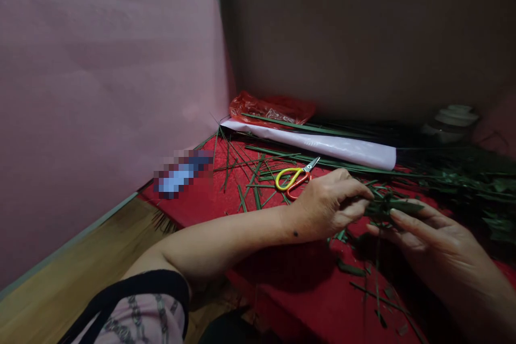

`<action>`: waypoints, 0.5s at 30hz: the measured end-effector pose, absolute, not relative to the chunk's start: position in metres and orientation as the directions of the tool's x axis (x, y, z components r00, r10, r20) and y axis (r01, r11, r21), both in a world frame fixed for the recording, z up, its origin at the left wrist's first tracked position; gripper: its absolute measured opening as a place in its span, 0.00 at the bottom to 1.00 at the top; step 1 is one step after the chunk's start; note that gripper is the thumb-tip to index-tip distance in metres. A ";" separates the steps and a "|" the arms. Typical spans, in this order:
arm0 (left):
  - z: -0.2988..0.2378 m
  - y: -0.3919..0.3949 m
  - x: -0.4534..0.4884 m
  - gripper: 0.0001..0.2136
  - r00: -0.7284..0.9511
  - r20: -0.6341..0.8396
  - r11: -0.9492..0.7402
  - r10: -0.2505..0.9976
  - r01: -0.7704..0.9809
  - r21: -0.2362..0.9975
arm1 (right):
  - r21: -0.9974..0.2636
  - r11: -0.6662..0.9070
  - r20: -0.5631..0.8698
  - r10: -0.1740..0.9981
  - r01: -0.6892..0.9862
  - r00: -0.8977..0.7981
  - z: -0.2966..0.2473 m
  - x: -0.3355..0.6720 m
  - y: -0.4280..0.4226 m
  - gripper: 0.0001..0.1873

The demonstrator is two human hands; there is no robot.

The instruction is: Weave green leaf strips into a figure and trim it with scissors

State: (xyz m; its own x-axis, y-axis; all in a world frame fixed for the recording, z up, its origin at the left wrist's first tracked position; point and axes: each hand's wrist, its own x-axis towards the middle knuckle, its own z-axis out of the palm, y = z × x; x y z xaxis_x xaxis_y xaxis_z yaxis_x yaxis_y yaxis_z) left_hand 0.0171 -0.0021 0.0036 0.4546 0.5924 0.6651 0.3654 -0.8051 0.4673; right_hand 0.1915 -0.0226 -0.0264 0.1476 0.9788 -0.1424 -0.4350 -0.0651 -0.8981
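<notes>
Both hands meet at the right over a dark green bundle of leaf strips [381,209]. My left hand [336,201] reaches in from the left, its thumb and fingers pinched on the bundle's left end. From the other side, my right hand [431,231] grips the bundle between thumb and fingers, with a pointed leaf end showing above its thumb. A thin strip hangs down below. Just beyond my left wrist lies a pair of scissors [296,180] with one yellow and one red handle. Shadow hides the bundle's finer form.
Cut green strips [258,177] are strewn over the red table [193,204]. Behind them lie a white rolled sheet [322,142] and a red plastic bag [270,107]. Dark leafy stems [475,188] and a pale container [455,121] are at the right. A pink wall [113,75] borders the left.
</notes>
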 end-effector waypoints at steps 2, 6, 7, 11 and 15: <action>0.003 -0.002 0.018 0.06 0.434 0.672 -0.800 0.600 0.340 0.494 | -0.906 -0.073 -0.122 0.988 -0.418 0.092 -0.029 0.193 -0.024 0.12; 0.002 -0.001 0.017 0.05 0.420 0.650 -0.774 0.633 0.348 0.529 | -0.905 -0.099 -0.146 0.986 -0.414 0.082 -0.032 0.195 -0.025 0.14; 0.003 -0.001 0.017 0.05 0.415 0.647 -0.769 0.639 0.352 0.534 | -0.899 -0.108 -0.163 0.982 -0.424 0.096 -0.031 0.194 -0.025 0.15; 0.007 -0.003 0.017 0.05 0.412 0.676 -0.791 0.612 0.321 0.521 | -0.905 -0.119 -0.170 0.981 -0.408 0.091 -0.021 0.188 -0.027 0.16; 0.012 -0.007 0.017 0.03 0.450 0.655 -0.794 0.607 0.387 0.470 | -0.879 -0.128 -0.117 0.992 -0.459 -0.052 -0.017 0.186 -0.029 0.12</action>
State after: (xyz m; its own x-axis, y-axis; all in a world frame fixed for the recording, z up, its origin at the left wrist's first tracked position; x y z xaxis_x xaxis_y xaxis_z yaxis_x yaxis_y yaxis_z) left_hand 0.0167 -0.0073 0.0118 0.4498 0.6071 0.6550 0.3867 -0.7935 0.4699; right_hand 0.1858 -0.0291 -0.0168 -0.0518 0.9917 -0.1175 -0.4589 -0.1281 -0.8792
